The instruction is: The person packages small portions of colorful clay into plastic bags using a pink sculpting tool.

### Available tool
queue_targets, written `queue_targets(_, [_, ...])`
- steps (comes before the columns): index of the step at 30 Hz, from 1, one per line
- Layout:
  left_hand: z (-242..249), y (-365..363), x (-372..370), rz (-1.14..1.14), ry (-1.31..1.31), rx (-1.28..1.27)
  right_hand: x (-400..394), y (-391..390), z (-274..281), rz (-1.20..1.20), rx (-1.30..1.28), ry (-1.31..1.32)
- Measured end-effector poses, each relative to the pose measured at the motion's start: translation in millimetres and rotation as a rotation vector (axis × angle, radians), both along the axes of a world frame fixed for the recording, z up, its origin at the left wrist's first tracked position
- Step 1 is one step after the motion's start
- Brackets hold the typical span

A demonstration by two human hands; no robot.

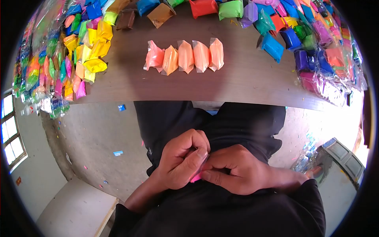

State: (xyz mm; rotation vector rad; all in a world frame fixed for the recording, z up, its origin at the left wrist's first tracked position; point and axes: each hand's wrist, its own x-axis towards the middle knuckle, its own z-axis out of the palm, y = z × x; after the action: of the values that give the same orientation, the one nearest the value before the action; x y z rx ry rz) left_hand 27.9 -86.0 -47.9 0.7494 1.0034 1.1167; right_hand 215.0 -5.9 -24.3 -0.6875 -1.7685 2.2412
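Observation:
Over my lap, both hands meet with the fingers curled in. My left hand (pixel 179 160) is closed, its thumb and bent fingers pinching one side of a small bright pink packet (pixel 195 178). From the other side my right hand (pixel 241 170) grips it too, thumb and forefinger pressed together. Only a pink edge and a bit of clear wrapper show; the fingers hide the rest. On the table in front of me stands a short row of clear-wrapped packets, with a salmon pink packet (pixel 154 55) at the left end and peach-orange packets (pixel 201 56) beside it.
Yellow packets (pixel 98 43) and many other coloured ones heap on the table's (pixel 252 83) left side. Another heap with blue packets (pixel 290 38) covers the right. Red and green packets (pixel 231 9) line the back. Blue scraps (pixel 118 153) lie on the floor.

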Motion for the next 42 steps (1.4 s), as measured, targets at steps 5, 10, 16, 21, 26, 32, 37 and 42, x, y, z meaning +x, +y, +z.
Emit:
queue_targets(5, [0.7, 1.1, -2.2, -0.013, 0.021, 0.093, 5.4, 11.6, -9.5, 0.199, -0.441, 0.05])
queue_targets(10, [6.7, 2.4, -1.2, 0.07, 0.034, 0.023, 9.7, 9.6, -7.2, 0.228, -0.535, 0.061])
queue_targets(16, [5.4, 4.4, -2.5, 0.059, 0.093, 0.11, 9.2, 7.2, -0.3, 0.081, -0.376, -0.085])
queue_targets(21, [3.4, 3.7, -5.1, 0.085, 0.166, 0.161, 11.4, 1.5, -2.2, 0.051, -0.278, -0.055])
queue_targets(26, [4.0, 7.8, -7.4, 0.12, 0.31, 0.268, 4.1, 1.2, 3.1, -0.031, -0.338, 0.039])
queue_targets(32, [-2.5, 10.6, -11.9, 0.166, 0.392, 0.441, -1.1, 5.4, 8.8, 0.008, -0.269, -0.067])
queue_targets(37, [-0.4, 15.6, -10.6, 0.172, 0.439, 0.491, -3.1, 3.5, 4.3, 0.055, -0.35, -0.1])
queue_targets(42, [1.1, 19.3, -16.7, 0.065, 0.401, 0.479, -1.8, 8.2, 3.1, 0.096, -0.389, -0.111])
